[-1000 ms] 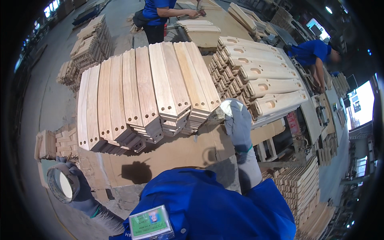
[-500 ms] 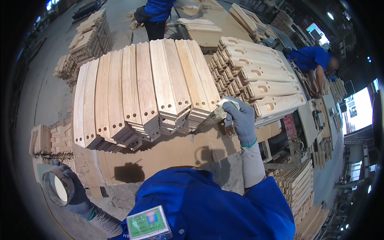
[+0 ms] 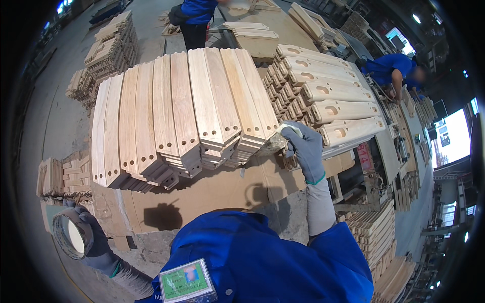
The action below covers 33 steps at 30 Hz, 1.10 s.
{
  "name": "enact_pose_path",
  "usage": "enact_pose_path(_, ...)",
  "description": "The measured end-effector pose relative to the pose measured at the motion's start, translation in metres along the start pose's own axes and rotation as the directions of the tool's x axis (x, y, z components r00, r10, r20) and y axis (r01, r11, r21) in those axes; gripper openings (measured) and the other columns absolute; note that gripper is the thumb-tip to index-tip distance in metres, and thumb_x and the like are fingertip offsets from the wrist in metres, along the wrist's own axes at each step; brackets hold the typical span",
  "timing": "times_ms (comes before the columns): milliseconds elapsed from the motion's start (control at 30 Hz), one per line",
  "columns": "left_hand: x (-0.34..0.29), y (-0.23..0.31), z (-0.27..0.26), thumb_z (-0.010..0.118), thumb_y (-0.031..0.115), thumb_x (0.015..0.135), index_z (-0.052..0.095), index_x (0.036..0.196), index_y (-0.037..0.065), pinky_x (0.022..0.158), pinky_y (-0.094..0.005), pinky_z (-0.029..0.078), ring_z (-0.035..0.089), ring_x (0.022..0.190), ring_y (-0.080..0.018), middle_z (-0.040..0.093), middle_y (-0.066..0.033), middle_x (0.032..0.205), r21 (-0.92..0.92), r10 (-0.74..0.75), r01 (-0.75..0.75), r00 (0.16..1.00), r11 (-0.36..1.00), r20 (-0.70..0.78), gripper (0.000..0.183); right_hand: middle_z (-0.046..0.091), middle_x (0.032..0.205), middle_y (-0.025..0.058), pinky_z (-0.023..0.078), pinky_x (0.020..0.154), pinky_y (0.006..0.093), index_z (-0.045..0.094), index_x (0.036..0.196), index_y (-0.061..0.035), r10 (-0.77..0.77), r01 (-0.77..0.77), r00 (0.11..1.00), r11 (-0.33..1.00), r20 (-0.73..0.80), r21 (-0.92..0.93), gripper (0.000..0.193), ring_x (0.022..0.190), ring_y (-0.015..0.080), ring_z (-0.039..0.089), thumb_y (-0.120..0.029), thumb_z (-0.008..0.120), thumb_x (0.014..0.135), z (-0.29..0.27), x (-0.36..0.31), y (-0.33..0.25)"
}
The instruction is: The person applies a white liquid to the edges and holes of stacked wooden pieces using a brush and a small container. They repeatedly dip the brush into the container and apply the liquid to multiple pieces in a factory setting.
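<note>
My left hand, in a grey glove, grips a round open tub at the lower left. The tub is tilted, and pale cream-coloured stuff shows inside. My right hand, also gloved in grey, has its fingers closed on a whitish cloth. That cloth is at the near right corner of a stack of curved wooden slats, by an end with drilled holes. Whether it touches the wood I cannot tell. The slats lie side by side in several layers, their holed ends toward me.
Beside the slats, to the right, are stacked shaped wooden rails with slots. Brown cardboard lies under the slats' near ends. More wood stacks stand at the far left. Two people in blue work at the back and right.
My hands hold almost the same places, tub and cloth still in them. At the right, the co-worker's head and arm have shifted.
</note>
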<state>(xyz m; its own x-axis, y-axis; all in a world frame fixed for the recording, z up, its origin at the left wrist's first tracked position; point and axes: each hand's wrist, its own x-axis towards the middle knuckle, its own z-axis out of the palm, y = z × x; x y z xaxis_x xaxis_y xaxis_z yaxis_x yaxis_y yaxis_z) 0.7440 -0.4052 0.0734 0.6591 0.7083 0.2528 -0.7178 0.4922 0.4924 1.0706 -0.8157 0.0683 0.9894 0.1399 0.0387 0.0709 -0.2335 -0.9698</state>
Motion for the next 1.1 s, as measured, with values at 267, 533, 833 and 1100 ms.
enact_pose_path(267,-0.001,-0.004,0.003,0.047,0.031,0.097,0.027,0.14,-0.003,0.102,-0.0449,0.041,0.039,0.123,-0.0374,0.035,-0.0247,0.134,-0.08,-0.032,0.033,0.999,0.996,0.009,0.058,0.069,0.086,0.0088,0.049,0.068,0.0239,0.069,0.102,0.0016,-0.253,0.26,0.965,0.954,0.064,-0.15,0.022,0.075,0.0115,0.063,-0.012,0.069,0.084,0.032,-0.013,-0.024)
enact_pose_path(533,-0.006,0.004,-0.004,0.048,0.029,0.097,0.022,0.142,-0.004,0.1,-0.0428,0.042,0.041,0.121,-0.0365,0.036,-0.0234,0.132,-0.093,-0.012,0.003,0.995,0.996,-0.097,0.061,0.068,0.084,0.0107,0.05,0.067,0.0273,0.069,0.099,0.0005,-0.154,0.164,0.986,0.969,0.068,-0.183,0.021,0.073,0.0165,0.065,-0.012,0.07,0.082,0.039,-0.009,-0.023)
enact_pose_path(833,-0.006,0.001,0.003,0.05,0.028,0.096,0.018,0.144,-0.005,0.101,-0.0422,0.042,0.041,0.122,-0.0348,0.035,-0.0221,0.136,-0.086,-0.001,-0.002,0.999,0.996,-0.032,0.066,0.067,0.081,0.0109,0.05,0.062,0.0277,0.069,0.101,0.0001,-0.158,0.174,0.983,0.966,0.094,-0.19,0.023,0.07,0.015,0.064,-0.013,0.07,0.083,0.056,-0.02,-0.043)
enact_pose_path(1100,-0.009,0.005,0.001,0.051,0.023,0.095,0.027,0.141,0.0,0.105,-0.0462,0.038,0.04,0.123,-0.0361,0.035,-0.021,0.14,-0.229,-0.048,0.047,0.999,0.972,0.002,0.057,0.066,0.08,0.0134,0.049,0.06,0.0308,0.069,0.099,-0.0004,-0.373,0.407,0.912,0.871,0.17,-0.274,0.021,0.067,0.0219,0.064,-0.011,0.07,0.08,0.089,-0.016,-0.037)
